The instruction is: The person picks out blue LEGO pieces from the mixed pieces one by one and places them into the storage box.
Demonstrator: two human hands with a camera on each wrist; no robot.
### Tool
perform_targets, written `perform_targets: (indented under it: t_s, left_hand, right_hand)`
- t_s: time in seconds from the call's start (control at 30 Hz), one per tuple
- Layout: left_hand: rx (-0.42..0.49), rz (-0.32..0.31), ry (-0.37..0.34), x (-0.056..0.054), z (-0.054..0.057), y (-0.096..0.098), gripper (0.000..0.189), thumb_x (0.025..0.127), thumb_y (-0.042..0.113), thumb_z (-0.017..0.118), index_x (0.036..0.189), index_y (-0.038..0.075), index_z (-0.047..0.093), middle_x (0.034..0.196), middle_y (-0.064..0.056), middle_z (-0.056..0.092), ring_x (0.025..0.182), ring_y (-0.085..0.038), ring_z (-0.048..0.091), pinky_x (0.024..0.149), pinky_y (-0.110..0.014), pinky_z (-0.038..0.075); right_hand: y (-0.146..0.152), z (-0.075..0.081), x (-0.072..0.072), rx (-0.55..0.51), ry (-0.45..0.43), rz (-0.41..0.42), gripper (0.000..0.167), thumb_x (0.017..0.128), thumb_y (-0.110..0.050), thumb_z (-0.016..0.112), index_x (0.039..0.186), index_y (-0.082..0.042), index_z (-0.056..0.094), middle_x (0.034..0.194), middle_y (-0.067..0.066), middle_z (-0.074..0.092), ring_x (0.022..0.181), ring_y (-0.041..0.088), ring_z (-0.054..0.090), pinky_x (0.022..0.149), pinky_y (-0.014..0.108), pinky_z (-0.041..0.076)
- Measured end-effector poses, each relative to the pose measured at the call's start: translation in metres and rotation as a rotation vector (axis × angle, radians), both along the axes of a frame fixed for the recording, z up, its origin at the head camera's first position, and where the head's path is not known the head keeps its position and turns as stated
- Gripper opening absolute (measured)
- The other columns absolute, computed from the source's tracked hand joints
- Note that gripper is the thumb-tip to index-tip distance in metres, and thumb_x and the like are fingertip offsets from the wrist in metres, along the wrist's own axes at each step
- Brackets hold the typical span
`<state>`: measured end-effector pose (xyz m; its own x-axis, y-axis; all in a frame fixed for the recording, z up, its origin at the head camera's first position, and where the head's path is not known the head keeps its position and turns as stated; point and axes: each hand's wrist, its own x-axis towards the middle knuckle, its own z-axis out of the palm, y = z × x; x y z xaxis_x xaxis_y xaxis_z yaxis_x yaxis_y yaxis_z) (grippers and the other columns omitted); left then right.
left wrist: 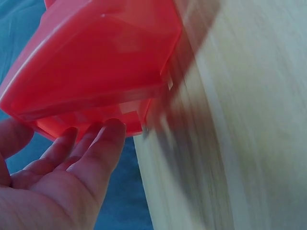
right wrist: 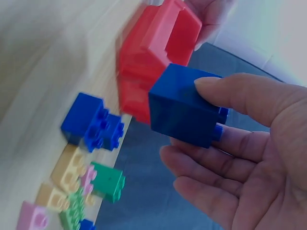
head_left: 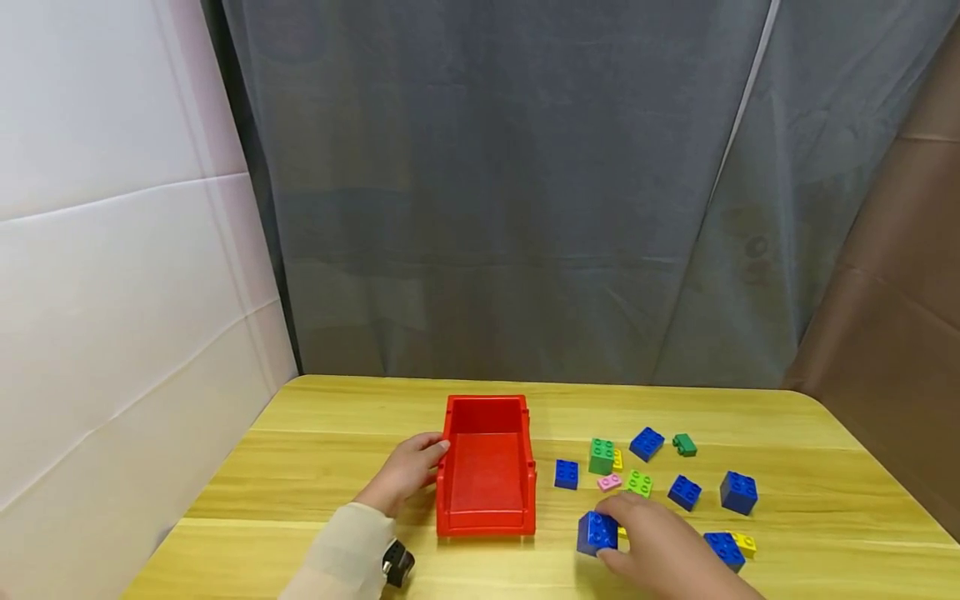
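A red plastic bin (head_left: 486, 523) stands mid-table with its inside bare. My left hand (head_left: 405, 472) grips its left side, thumb at the top rim and fingers (left wrist: 103, 143) tucked under the outer lip in the left wrist view. My right hand (head_left: 663, 546) pinches a thick blue toy brick (head_left: 595, 535) between thumb and fingers, to the right of the bin's near end. In the right wrist view this brick (right wrist: 180, 103) is held above the table, its studs facing the palm. A yellow brick (head_left: 622, 532) is mostly hidden behind the right hand.
Loose bricks lie across the table's right half: a small blue brick (head_left: 566, 474) near the bin, a green brick (head_left: 601, 456), a pink brick (head_left: 610, 482), a lime brick (head_left: 640, 482) and several more blue ones. A grey curtain (head_left: 480, 192) hangs behind the table.
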<state>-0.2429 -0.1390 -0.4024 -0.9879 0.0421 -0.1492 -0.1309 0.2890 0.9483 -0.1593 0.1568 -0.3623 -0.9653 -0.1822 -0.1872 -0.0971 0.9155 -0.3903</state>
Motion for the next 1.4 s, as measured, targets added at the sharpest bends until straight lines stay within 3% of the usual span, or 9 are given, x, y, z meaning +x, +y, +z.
perform_targets:
  t_s: [0.17, 0.43, 0.67, 0.97, 1.4]
  left_hand:
    - [-0.003, 0.008, -0.010, 0.000, 0.000, 0.001, 0.043, 0.102, 0.021, 0.047, 0.135, -0.007, 0.048, 0.123, -0.022, 0.059, 0.107, -0.034, 0.060, 0.094, -0.048, 0.050]
    - [0.007, 0.016, -0.007, -0.002, -0.001, 0.001, 0.042, 0.102, 0.020, 0.047, 0.134, -0.008, 0.048, 0.121, -0.022, 0.060, 0.106, -0.033, 0.061, 0.094, -0.047, 0.050]
    - [0.018, 0.018, 0.006, -0.001, -0.001, 0.002, 0.042, 0.102, 0.019, 0.047, 0.134, -0.009, 0.048, 0.121, -0.022, 0.060, 0.105, -0.032, 0.061, 0.093, -0.046, 0.050]
    - [0.018, 0.025, 0.007, -0.001, -0.001, 0.002, 0.041, 0.102, 0.018, 0.047, 0.132, -0.009, 0.049, 0.120, -0.023, 0.060, 0.107, -0.035, 0.060, 0.094, -0.047, 0.050]
    - [0.009, 0.017, -0.006, 0.003, -0.001, 0.002, 0.043, 0.102, 0.022, 0.047, 0.134, -0.007, 0.049, 0.127, -0.025, 0.057, 0.113, -0.040, 0.057, 0.096, -0.050, 0.048]
  right_hand:
    - [-0.013, 0.008, -0.002, -0.031, 0.110, 0.085, 0.046, 0.077, -0.030, 0.081, 0.117, -0.011, 0.067, 0.121, 0.010, 0.065, 0.121, 0.037, 0.054, 0.095, 0.056, 0.046]
    - [-0.034, 0.013, -0.009, -0.127, 0.186, 0.161, 0.044, 0.079, -0.028, 0.079, 0.118, -0.009, 0.068, 0.117, 0.010, 0.066, 0.109, 0.032, 0.061, 0.085, 0.051, 0.053]
    - [-0.055, 0.014, -0.013, -0.165, 0.251, 0.214, 0.045, 0.079, -0.027, 0.079, 0.118, -0.006, 0.067, 0.116, 0.011, 0.066, 0.106, 0.031, 0.062, 0.084, 0.047, 0.054]
    - [-0.084, 0.013, -0.022, -0.142, 0.228, 0.214, 0.049, 0.080, -0.028, 0.078, 0.122, -0.007, 0.065, 0.113, 0.009, 0.065, 0.101, 0.025, 0.062, 0.082, 0.043, 0.056]
    - [-0.111, -0.005, -0.039, -0.121, 0.238, 0.248, 0.049, 0.082, -0.028, 0.077, 0.124, -0.006, 0.064, 0.120, 0.010, 0.063, 0.108, 0.027, 0.060, 0.090, 0.043, 0.053]
